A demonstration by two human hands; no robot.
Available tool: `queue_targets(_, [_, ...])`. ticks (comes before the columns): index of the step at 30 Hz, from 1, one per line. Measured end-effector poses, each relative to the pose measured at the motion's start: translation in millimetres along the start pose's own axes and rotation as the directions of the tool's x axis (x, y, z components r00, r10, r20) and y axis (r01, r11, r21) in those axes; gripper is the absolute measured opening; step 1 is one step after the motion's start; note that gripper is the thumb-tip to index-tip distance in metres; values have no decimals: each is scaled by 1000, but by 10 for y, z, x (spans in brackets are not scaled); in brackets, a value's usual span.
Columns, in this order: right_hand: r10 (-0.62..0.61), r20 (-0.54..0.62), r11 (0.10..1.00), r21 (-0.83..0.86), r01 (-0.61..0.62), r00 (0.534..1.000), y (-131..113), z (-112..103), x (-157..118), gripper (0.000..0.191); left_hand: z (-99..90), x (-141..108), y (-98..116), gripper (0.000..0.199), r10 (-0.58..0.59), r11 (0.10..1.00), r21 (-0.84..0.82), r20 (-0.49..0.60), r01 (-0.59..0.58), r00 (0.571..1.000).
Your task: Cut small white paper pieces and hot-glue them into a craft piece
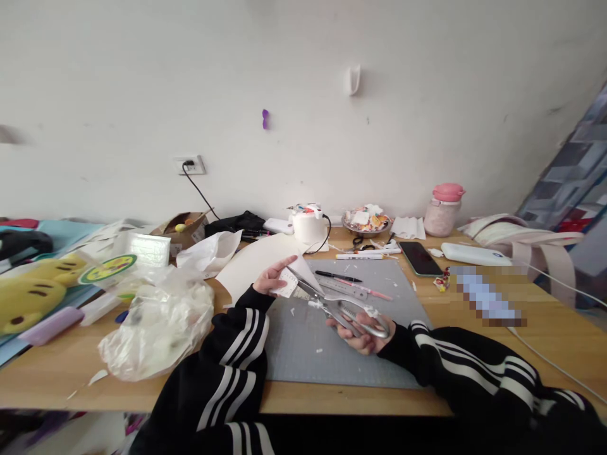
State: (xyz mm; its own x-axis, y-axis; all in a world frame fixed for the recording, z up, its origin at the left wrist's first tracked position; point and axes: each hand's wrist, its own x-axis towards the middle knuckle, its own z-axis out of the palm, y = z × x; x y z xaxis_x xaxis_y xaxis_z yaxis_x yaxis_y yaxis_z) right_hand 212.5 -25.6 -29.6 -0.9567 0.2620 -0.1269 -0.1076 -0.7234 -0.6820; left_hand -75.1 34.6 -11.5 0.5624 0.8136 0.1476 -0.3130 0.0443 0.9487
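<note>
Black sleeves with white stripes reach in from the frame's lower edge. Near the centre, the left hand pinches a small white piece of paper. Just right of it, the right hand grips large silver metal scissors by the handles, blades pointing upper left at the paper. Below spreads a grey rectangular mat; lower left sits a crumpled translucent plastic bag.
</note>
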Motion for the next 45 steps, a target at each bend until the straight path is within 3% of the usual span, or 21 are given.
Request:
queue_targets(6, [15, 26, 1000, 4, -15, 1000, 23, 9, 18, 56, -9, -10, -11, 77, -12, 999, -40, 39, 14, 999])
queue_targets(14, [-41, -171, 997, -72, 29, 984, 31, 137, 19, 50, 0, 21, -15, 63, 45, 995, -93, 135, -32, 990])
queue_targets(20, [-52, -183, 995, -99, 34, 982, 50, 165, 14, 48, 14, -22, 22, 70, 19, 998, -63, 58, -15, 998])
queue_targets(27, [-68, -72, 996, -61, 64, 995, 57, 111, 23, 49, 59, -48, 27, 72, 10, 996, -93, -1, -10, 1000])
queue_targets(32, [-10, 153, 1000, -20, 14, 988, 47, 20, 46, 60, 95, -48, 37, 71, -3, 992, -127, 91, 15, 996])
queue_targets(39, [-6, 190, 1000, -13, 8, 982, 79, -31, 62, 59, 146, -59, 35, 69, -11, 992, -121, 165, 32, 986])
queue_targets(41, [-10, 160, 999, -29, 15, 987, 89, -20, 57, 57, 129, -57, 10, 72, -19, 994, -107, 151, 36, 988])
queue_targets(45, [-67, -13, 994, -92, 66, 998, 98, 53, 33, 51, 81, -56, -42, 74, -24, 997, -67, 109, 32, 994])
